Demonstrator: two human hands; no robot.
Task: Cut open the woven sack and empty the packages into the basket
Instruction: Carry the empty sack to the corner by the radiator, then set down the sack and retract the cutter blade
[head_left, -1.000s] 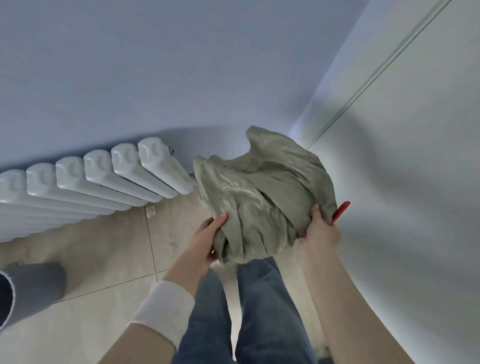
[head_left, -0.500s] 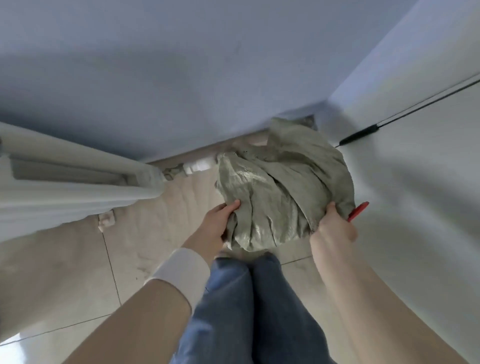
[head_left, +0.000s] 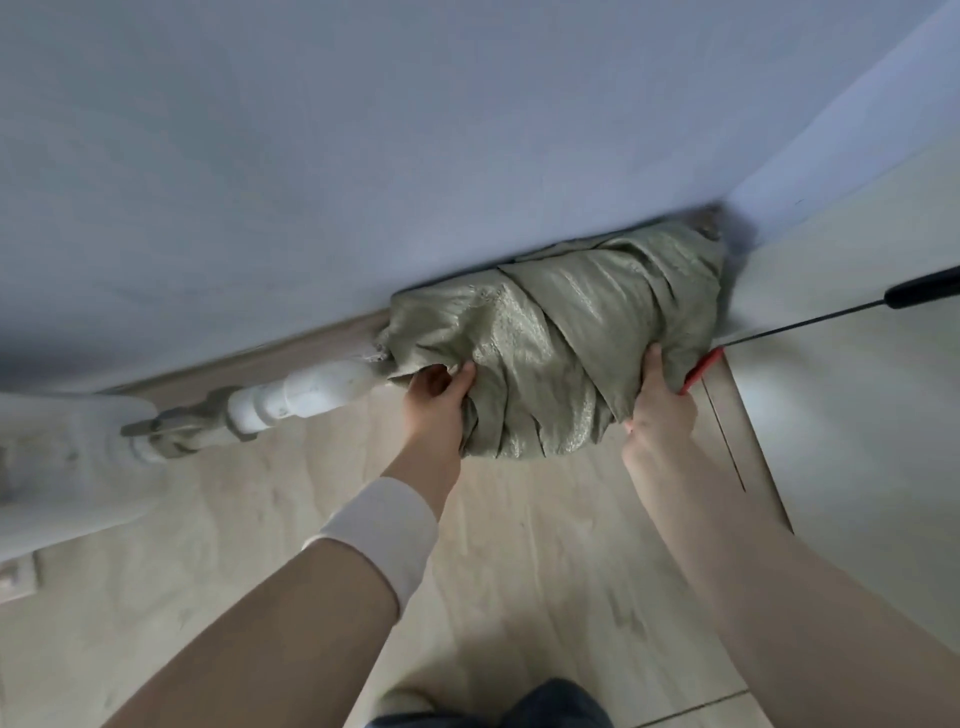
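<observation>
The crumpled grey-green woven sack (head_left: 561, 332) lies bunched low in the corner where the wall meets the floor. My left hand (head_left: 434, 410), with a white wristband, grips the sack's left folds. On the right edge, my right hand (head_left: 657, 410) grips the sack, thumb on top. A red tool (head_left: 701, 369) sticks out from behind that hand; how it is held is hidden. No basket or packages are in view.
A white pipe fitting (head_left: 306, 395) runs along the skirting to the white radiator (head_left: 57, 467) at the left. A pale door (head_left: 857, 415) with a black handle (head_left: 924, 291) stands at the right. Pale floor tiles (head_left: 519, 571) and my jeans (head_left: 493, 712) are below.
Both hands have carried the sack down and forward from chest height into the floor corner. The view has tipped downward, so the radiator's foot and pipe show.
</observation>
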